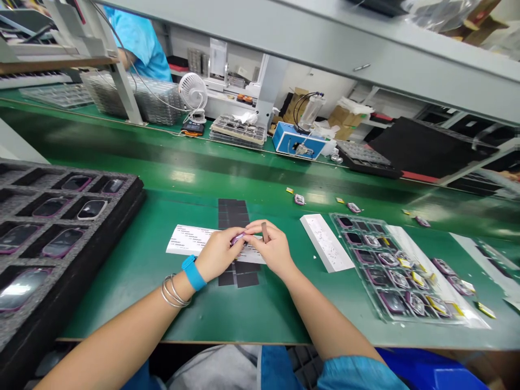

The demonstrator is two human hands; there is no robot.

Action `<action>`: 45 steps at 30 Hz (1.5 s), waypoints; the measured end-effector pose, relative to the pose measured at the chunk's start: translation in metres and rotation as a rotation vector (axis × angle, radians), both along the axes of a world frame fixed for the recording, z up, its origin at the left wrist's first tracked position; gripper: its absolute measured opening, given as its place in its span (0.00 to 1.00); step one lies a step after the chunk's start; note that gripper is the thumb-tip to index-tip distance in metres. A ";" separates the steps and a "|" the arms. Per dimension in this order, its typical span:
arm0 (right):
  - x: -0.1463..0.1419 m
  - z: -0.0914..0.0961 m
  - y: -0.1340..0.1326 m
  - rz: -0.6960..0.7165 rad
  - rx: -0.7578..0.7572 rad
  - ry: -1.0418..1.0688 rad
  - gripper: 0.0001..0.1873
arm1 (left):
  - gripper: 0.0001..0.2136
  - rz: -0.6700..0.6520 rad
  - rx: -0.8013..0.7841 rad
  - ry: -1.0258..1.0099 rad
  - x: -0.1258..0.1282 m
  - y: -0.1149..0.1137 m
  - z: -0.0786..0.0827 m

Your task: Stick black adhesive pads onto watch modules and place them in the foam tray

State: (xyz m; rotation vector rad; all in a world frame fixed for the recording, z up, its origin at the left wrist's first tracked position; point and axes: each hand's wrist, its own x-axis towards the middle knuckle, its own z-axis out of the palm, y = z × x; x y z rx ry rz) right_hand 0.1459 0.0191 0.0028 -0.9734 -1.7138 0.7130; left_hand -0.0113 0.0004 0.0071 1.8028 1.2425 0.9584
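My left hand [219,253] pinches a small purple part [238,238] at the middle of the green bench. Close against it, my right hand [273,248] holds a small brown strip [265,232] upright between its fingers. Both hands hover over a white label sheet [187,239] and a black sectioned sheet [233,213]. A blue band and silver bangles sit on my left wrist.
A black foam tray [36,303] with dark glossy parts fills the left. A clear blister tray [385,265] of purple parts lies at the right, beside a white strip [327,242]. Loose parts [299,199] lie beyond. A person in blue [140,40] works across the conveyor, near a fan [193,93].
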 end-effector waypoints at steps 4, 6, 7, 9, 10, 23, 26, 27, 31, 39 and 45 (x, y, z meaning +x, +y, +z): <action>-0.001 -0.004 0.003 0.042 -0.054 0.062 0.08 | 0.13 -0.038 0.005 -0.005 -0.001 0.001 -0.001; 0.000 -0.005 0.004 0.054 -0.074 0.071 0.08 | 0.12 -0.026 0.016 -0.012 0.000 0.001 -0.002; 0.000 -0.005 0.005 0.055 -0.085 0.077 0.08 | 0.12 -0.015 -0.003 -0.035 0.001 0.002 -0.002; 0.003 -0.003 0.006 0.069 -0.121 0.089 0.07 | 0.13 0.011 -0.102 -0.139 0.003 0.002 -0.002; 0.004 -0.001 0.005 0.078 -0.131 0.091 0.07 | 0.13 0.022 -0.166 -0.209 0.004 0.003 -0.002; 0.008 -0.001 -0.006 -0.013 0.447 -0.347 0.09 | 0.18 -0.020 -0.344 -0.369 0.002 0.003 -0.001; 0.007 -0.002 -0.006 -0.057 0.550 -0.410 0.08 | 0.18 -0.015 -0.266 -0.294 0.001 0.005 -0.002; 0.006 -0.003 -0.006 -0.068 0.574 -0.428 0.08 | 0.17 -0.010 -0.215 -0.246 0.001 0.005 -0.002; 0.004 -0.002 -0.007 -0.089 0.607 -0.485 0.07 | 0.17 -0.018 -0.089 -0.115 0.001 0.004 -0.002; 0.004 -0.002 -0.005 -0.073 0.518 -0.413 0.06 | 0.19 -0.010 -0.186 -0.218 0.001 0.003 -0.010; 0.007 -0.002 -0.006 -0.079 0.615 -0.516 0.06 | 0.16 0.001 -0.062 -0.080 0.001 0.003 -0.004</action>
